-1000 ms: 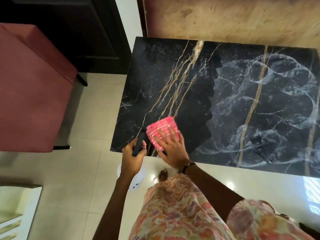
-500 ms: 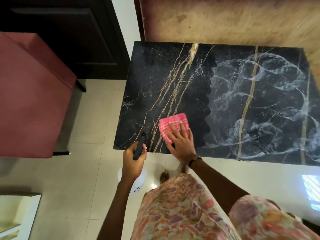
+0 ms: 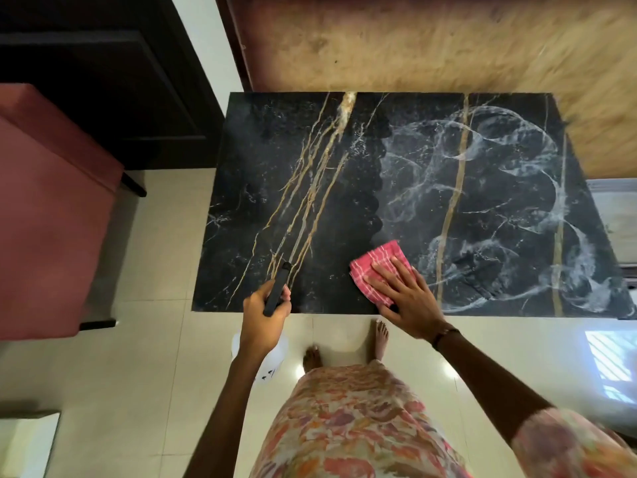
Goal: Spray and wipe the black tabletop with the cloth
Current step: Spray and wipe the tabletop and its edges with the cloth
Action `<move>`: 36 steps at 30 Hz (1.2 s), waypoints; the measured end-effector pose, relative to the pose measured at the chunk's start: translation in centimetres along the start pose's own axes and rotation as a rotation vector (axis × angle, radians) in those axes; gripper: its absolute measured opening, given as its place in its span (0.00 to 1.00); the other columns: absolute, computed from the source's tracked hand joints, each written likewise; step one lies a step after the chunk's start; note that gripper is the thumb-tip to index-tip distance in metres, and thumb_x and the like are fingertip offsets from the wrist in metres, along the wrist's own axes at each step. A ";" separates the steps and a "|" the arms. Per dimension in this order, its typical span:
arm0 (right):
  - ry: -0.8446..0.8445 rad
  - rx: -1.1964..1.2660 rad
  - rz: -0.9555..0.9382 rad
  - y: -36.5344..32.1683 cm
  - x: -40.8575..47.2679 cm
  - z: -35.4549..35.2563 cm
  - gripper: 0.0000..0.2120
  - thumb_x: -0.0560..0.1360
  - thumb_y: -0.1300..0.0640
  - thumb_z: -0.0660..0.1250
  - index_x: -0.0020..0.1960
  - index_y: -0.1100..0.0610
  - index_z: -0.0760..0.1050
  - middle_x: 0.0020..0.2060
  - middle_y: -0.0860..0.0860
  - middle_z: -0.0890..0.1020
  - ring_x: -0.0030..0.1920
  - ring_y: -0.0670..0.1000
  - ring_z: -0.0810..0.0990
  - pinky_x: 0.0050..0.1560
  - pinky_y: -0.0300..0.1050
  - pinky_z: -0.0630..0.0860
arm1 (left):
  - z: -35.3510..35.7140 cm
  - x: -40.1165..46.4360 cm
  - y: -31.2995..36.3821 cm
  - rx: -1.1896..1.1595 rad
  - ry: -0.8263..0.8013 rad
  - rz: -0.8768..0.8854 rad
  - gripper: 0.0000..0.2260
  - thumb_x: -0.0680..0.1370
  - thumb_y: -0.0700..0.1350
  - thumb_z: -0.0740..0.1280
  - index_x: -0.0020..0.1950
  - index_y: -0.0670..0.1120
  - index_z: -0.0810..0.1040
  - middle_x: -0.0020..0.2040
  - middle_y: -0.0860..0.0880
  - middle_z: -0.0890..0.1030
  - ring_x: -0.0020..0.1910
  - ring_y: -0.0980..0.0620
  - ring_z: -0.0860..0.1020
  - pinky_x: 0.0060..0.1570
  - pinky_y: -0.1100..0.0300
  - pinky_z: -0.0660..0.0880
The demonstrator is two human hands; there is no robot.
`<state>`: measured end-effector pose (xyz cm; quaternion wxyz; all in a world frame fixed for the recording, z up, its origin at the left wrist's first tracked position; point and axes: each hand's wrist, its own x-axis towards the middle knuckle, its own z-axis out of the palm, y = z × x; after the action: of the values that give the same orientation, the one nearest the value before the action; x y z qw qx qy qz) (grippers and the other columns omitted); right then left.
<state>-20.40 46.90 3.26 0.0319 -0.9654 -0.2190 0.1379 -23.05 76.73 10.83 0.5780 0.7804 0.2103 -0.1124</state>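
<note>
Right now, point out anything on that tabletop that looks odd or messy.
The right half of the black tabletop carries whitish swirled smears, like unwiped spray residue; the left half looks clean. The right hand presses the pink cloth at that boundary. Nothing looks damaged.

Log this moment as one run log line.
step: wiping | right hand: flat on pink cloth | left hand: holds spray bottle | tabletop: right half streaky

Red chair (image 3: pixel 51 208) on glossy cream floor tiles (image 3: pixel 138 391).

right hand (image 3: pixel 405 298) flat on pink cloth (image 3: pixel 375 267), black tabletop (image 3: pixel 275 167)
</note>
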 end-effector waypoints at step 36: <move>0.034 0.073 0.068 14.3 -3.7 -0.6 0.27 0.77 0.42 0.53 0.75 0.46 0.59 0.75 0.51 0.63 0.77 0.58 0.53 0.74 0.64 0.54 | 14.0 1.7 6.4 0.000 0.036 0.016 0.10 0.75 0.34 0.66 0.42 0.49 0.79 0.42 0.41 0.81 0.42 0.45 0.79 0.46 0.53 0.76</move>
<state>-17.57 32.42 3.03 0.0663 -0.9727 -0.1801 0.1303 -17.70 62.24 11.29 0.5750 0.7841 0.2142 -0.0937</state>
